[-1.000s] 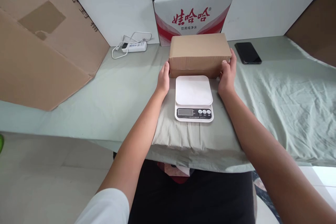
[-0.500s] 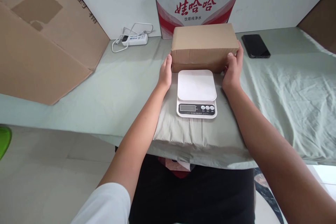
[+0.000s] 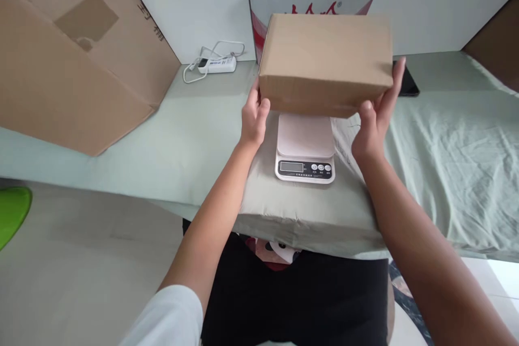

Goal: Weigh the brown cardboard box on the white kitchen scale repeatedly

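Note:
A brown cardboard box (image 3: 324, 54) is held up off the table between my two hands, slightly tilted. My left hand (image 3: 254, 116) grips its left end, thumb at the front lower corner. Around the right end is my right hand (image 3: 377, 113), its thumb at the front and its fingers along the side. Just below and in front of the box lies a white digital kitchen scale (image 3: 306, 146), with nothing seen on its platform. The scale's display shows no digits that I can make out, and the box hides the back edge of the platform.
Behind the box stands a white and red carton (image 3: 259, 8) against white panels. A white power strip with a cable (image 3: 217, 65) lies at the back left, near a large cardboard box (image 3: 77, 81). A black phone (image 3: 407, 84), partly hidden, rests on the green cloth (image 3: 454, 146).
Both hands have raised the cardboard box from the cloth behind the scale and brought it closer to me. It now covers more of the carton and part of the phone.

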`<state>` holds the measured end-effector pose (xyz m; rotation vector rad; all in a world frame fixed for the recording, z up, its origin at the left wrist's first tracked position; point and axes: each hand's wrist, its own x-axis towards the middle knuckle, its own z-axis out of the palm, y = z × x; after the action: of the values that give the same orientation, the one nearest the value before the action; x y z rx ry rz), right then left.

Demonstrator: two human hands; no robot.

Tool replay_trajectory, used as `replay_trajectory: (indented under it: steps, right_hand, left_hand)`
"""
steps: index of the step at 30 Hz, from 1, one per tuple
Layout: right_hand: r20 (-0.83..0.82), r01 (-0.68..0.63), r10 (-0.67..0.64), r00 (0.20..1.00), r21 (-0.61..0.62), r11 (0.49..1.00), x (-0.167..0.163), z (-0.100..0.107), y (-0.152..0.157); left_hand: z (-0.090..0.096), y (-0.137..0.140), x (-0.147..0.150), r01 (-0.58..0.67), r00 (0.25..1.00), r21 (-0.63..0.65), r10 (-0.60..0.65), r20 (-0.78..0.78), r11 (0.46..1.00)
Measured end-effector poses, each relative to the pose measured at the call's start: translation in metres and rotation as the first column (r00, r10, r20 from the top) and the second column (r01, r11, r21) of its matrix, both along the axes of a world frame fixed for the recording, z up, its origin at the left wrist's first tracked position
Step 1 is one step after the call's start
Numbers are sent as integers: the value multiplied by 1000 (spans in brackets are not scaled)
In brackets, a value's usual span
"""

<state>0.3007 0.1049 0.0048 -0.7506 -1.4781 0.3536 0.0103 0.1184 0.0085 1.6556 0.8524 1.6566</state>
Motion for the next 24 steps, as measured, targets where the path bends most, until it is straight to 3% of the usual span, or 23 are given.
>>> replay_trajectory:
  steps: [4,7,12,24]
  right_hand:
    - [22,88,-87,996,-26,996,7,-20,-51]
    - [26,149,-148,989,-76,986,11,-32,-69]
    - [10,130,-130,991,-187,974,8,-33,-68]
    - [-107,83,-104,989,-188,979,1,-30,-69]
  left_hand:
    - [-9,-72,3,-3,999,23,2,50,1000]
    - [-21,-103,5,31,999,-9,-31,36,999]
    - [-21,-107,6,6,999,-134,1,53,991]
    - [-15,-106,11,-65,990,-211,90,107,975]
